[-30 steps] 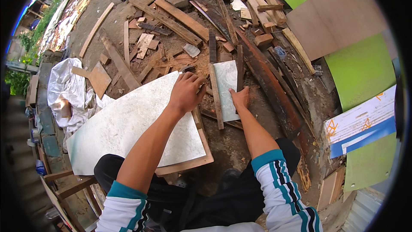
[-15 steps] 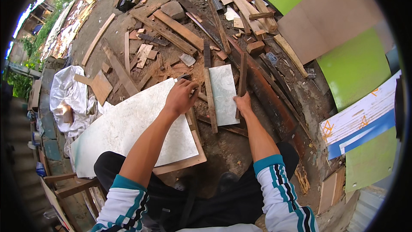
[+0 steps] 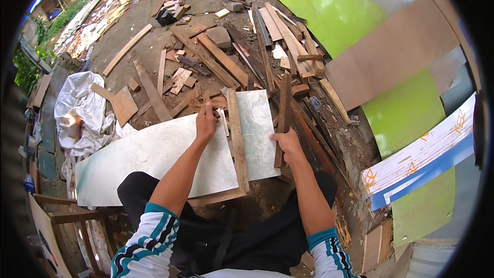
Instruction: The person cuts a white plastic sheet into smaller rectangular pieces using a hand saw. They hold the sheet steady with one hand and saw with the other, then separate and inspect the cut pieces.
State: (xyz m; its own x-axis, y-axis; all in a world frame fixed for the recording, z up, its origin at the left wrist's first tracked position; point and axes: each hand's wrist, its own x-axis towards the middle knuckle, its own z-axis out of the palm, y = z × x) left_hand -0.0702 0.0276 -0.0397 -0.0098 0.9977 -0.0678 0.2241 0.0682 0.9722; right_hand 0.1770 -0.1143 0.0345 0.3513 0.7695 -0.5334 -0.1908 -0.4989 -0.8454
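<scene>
My right hand (image 3: 288, 144) is closed round a dark wood strip (image 3: 283, 108) along the right side of a small whitish panel (image 3: 259, 128), its thumb lying on the panel. A lighter wood strip (image 3: 236, 139) runs along the panel's left side and overlaps the right edge of a large white board (image 3: 154, 149). This board lies across my left leg, with wood showing under its near right edge. At the board's far right corner my left hand (image 3: 207, 122) is curled, fingers bent; a small dark bit shows beside them, too hidden to name.
Beyond the board lie loose planks (image 3: 221, 59), wood scraps and a grey stone (image 3: 218, 37). A crumpled white sheet (image 3: 77, 103) sits at left, above a wooden frame (image 3: 77, 216). Green and brown panels (image 3: 396, 46) stand along the right. A long rusty-brown beam (image 3: 314, 144) lies past my right hand.
My right hand has brought the small panel and its strips nearer and leftward, against the large board's right edge. My left hand has shifted slightly nearer. The view has tilted up.
</scene>
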